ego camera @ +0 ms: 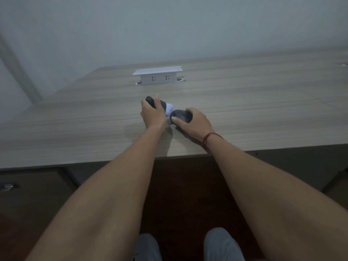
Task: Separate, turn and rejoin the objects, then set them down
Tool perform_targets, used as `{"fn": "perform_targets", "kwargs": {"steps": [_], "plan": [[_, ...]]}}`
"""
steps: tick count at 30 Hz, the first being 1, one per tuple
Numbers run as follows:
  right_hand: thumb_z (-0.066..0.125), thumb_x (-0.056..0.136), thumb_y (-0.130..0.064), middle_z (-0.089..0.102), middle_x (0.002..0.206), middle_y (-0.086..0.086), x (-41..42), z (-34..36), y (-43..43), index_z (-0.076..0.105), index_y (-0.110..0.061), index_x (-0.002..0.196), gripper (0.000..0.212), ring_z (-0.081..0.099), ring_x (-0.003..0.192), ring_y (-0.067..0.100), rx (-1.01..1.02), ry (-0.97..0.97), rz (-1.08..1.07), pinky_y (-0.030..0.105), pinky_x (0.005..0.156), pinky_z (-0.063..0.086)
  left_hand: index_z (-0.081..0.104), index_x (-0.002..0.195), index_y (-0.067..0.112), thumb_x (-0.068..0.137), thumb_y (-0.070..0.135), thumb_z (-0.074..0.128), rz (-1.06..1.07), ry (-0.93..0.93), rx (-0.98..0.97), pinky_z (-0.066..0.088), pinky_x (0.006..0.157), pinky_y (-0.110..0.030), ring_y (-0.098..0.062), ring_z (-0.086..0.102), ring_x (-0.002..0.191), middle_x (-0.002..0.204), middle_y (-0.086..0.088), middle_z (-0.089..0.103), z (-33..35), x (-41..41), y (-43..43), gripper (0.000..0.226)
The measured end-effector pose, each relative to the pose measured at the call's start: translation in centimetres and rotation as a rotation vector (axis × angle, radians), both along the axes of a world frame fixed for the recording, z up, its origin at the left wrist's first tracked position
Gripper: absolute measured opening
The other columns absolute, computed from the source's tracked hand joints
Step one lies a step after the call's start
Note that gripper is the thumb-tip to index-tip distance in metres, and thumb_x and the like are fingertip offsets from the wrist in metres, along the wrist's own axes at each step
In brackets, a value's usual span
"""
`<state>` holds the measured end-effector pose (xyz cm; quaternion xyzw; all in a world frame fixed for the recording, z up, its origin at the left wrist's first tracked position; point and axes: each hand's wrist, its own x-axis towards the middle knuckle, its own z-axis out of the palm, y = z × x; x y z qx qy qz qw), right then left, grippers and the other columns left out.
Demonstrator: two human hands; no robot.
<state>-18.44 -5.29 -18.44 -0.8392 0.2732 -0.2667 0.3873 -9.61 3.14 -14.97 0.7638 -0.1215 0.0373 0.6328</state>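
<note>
2 dark socks with white parts lie touching on the counter (244, 110): 1 sock (163, 105) is gripped by the left hand (152, 113), the other sock (181, 115) by the right hand (194, 122). Both are best kept pressed flat and aligned before rolling.

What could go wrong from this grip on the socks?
The left hand grips one dark end of the socks, the right hand the other; only the white middle shows between them, so pulling apart might stretch the fabric. Fingers hide much of each end, so a loose end could slip out onto the table unnoticed.
</note>
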Motion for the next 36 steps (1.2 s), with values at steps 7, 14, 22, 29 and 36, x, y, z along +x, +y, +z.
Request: {"fn": "perform_targets", "kwargs": {"steps": [7, 14, 22, 29, 36], "plan": [[0.079, 0.072, -0.041, 0.054, 0.128, 0.005, 0.0, 0.2, -0.4, 0.052, -0.017, 0.13, 0.068, 0.052, 0.114, 0.021, -0.044, 0.03, 0.038, 0.041, 0.099, 0.049, 0.048, 0.119, 0.007, 0.098, 0.038, 0.046, 0.005, -0.126, 0.345, 0.046, 0.082, -0.037, -0.03, 0.059, 0.107, 0.119, -0.015, 0.06, -0.8, 0.8, 1.7, 0.038], [0.081, 0.073, -0.022, 0.055, 0.131, 0.005, -0.2, 0.8, -0.6, 0.049, -0.015, 0.134, 0.069, 0.053, 0.118, 0.022, 0.076, 0.039, 0.127, 0.034, 0.1, 0.046, 0.048, 0.119, 0.008, 0.098, 0.042, 0.045, -0.063, -0.19, 0.429, 0.045, 0.083, -0.038, -0.031, 0.059, 0.108, 0.119, -0.013, 0.061, 0.3, -0.3, 1.2, 0.04], [0.081, 0.073, -0.016, 0.055, 0.131, 0.008, -0.2, 1.2, -1.1, 0.049, -0.009, 0.137, 0.072, 0.053, 0.117, 0.02, 0.115, 0.048, 0.161, 0.025, 0.092, 0.041, 0.048, 0.119, 0.006, 0.097, 0.042, 0.046, -0.077, -0.186, 0.477, 0.047, 0.089, -0.042, -0.034, 0.058, 0.109, 0.12, -0.017, 0.06, 0.1, 0.1, 1.6, 0.043], [0.081, 0.073, -0.017, 0.054, 0.132, 0.008, -0.3, 1.0, -1.0, 0.047, -0.011, 0.138, 0.074, 0.05, 0.114, 0.016, 0.121, 0.04, 0.173, 0.026, 0.092, 0.041, 0.049, 0.116, 0.007, 0.098, 0.042, 0.045, -0.081, -0.22, 0.416, 0.048, 0.088, -0.042, -0.032, 0.06, 0.106, 0.114, -0.014, 0.062, 0.5, -0.4, 1.6, 0.039], [0.082, 0.072, -0.018, 0.053, 0.136, 0.008, -0.1, 0.9, -0.8, 0.046, -0.01, 0.139, 0.076, 0.051, 0.122, 0.021, 0.111, 0.034, 0.132, 0.027, 0.096, 0.041, 0.049, 0.117, 0.006, 0.097, 0.043, 0.045, -0.066, -0.227, 0.539, 0.047, 0.095, -0.045, -0.035, 0.059, 0.109, 0.118, -0.017, 0.061, 0.2, 0.2, 2.2, 0.042]]}}
